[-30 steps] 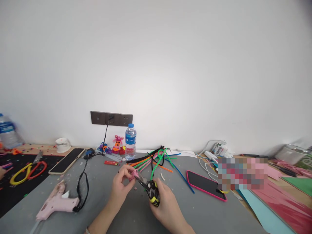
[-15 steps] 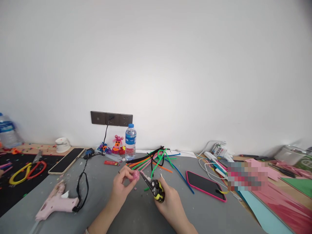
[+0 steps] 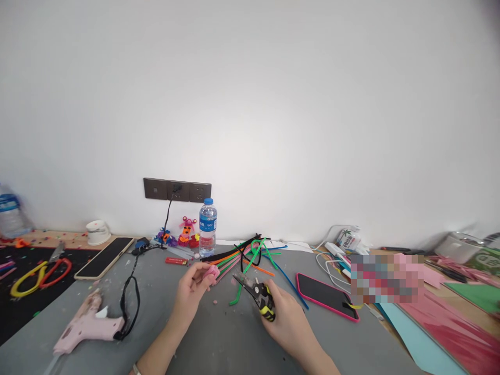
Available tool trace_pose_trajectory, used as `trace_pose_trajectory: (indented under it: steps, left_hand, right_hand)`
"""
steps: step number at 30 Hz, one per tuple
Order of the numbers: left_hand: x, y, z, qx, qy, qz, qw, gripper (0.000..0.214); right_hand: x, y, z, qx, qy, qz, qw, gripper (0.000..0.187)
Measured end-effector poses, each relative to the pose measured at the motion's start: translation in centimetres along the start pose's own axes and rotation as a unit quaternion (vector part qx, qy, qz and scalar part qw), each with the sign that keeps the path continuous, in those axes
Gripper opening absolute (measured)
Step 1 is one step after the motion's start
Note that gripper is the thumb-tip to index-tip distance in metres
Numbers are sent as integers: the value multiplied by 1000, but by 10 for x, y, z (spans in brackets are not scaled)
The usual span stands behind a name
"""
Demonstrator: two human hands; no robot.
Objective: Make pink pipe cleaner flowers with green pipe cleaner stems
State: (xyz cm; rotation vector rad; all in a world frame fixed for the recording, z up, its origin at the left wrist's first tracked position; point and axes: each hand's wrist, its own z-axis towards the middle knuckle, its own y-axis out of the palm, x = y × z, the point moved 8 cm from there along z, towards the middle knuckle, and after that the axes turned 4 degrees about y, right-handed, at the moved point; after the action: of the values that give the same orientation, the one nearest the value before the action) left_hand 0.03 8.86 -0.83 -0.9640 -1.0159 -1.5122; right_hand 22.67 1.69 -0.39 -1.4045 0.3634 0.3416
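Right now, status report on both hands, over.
Left grip pinching pink piece. Right grip holding cutters, clear of piece. Pipe cleaners lying just beyond.

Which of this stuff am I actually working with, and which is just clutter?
In use: left hand pinching pink piece; right hand gripping cutters; pipe cleaners just beyond.
Lying about: glue gun, water bottle, pink-cased phone.

I make out no legible text. Water bottle [image 3: 207, 225], blue label: print too small to read. White packet [image 3: 347, 238] on bench: barcode shows, digits unreadable.
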Motion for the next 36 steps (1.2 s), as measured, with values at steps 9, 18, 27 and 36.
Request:
trace_pose_trajectory:
  steps: [9,18,27,36]
  left_hand:
    - [4,12,-4,-63,6,74,995,30]
    - [-15,24,-6,-137,-3,46,990,27]
    - [-20,17,-7,-96,-34,32,994,29]
    - [-31,15,-6,-112,-14,72,991,29]
  right_hand:
    - [44,-1,-18,-94,113,-85,985,29]
    - [101,-9,-22,-19,173,-135,976,47]
    - [105,-17,-21,73,77,-37,994,57]
    - [119,-13,-26,49,65,29,996,49]
